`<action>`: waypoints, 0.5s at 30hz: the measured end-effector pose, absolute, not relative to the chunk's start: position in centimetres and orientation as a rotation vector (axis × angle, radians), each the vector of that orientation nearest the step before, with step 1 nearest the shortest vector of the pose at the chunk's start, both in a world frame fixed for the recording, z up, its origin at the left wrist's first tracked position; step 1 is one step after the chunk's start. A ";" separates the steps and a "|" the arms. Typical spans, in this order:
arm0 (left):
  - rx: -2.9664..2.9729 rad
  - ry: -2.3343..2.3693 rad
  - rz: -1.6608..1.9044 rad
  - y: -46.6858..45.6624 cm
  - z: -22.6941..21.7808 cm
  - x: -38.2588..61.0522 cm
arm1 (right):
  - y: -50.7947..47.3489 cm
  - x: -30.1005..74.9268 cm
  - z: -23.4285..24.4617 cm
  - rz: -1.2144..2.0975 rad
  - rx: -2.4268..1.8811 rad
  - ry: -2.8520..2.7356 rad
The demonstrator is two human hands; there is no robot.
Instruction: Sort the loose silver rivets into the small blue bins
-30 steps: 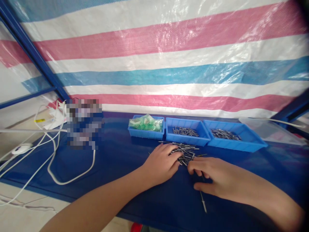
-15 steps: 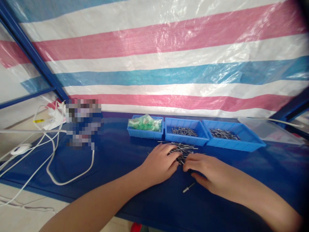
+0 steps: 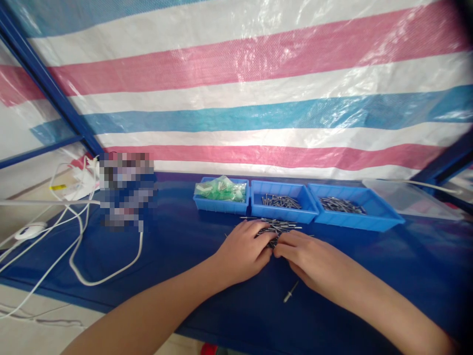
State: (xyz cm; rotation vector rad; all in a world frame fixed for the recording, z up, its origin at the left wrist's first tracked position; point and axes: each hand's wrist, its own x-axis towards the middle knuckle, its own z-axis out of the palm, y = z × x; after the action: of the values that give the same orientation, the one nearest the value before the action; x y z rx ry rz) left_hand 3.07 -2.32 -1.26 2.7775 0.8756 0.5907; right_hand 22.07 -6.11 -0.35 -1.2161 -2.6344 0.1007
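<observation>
A loose pile of small metal pins [image 3: 278, 227] lies on the dark blue table [image 3: 177, 246] in front of the blue bins. My left hand [image 3: 244, 249] rests palm down on the pile's left side, fingers curled onto the pins. My right hand [image 3: 306, 259] lies beside it, fingertips pressed together at the pile's near edge and touching the left fingers; what they pinch is hidden. One single pin [image 3: 290, 291] lies alone on the table just below my right hand.
Three blue bins stand behind the pile: the left bin [image 3: 221, 203] holds a green plastic bag, the middle bin [image 3: 284, 212] and right bin [image 3: 353, 217] hold metal pins. A clear tray [image 3: 410, 199] sits far right. White cables [image 3: 84, 246] loop at left. Striped tarp behind.
My right hand has slid left and forward to the pile until it meets my left hand. The single pin that lay under it is left apart on the table.
</observation>
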 end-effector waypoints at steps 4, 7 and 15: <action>2.753 0.903 0.566 -2.5 -1.2 3.1 | -5.9 22.1 -0.5 0.075 -1.246 -2.629; 2.736 0.926 0.556 -2.7 -1.2 3.2 | -5.8 21.9 -0.4 -0.006 -1.278 -2.630; 2.690 0.954 0.503 -3.1 -0.7 3.4 | -5.7 21.8 -0.1 -0.061 -1.274 -2.647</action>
State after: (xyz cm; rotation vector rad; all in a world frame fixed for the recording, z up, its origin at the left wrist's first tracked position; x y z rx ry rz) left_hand 3.39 -3.07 -0.72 2.6899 0.9543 0.5031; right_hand 21.81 -5.69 -0.09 -1.2743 -2.6467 -0.0609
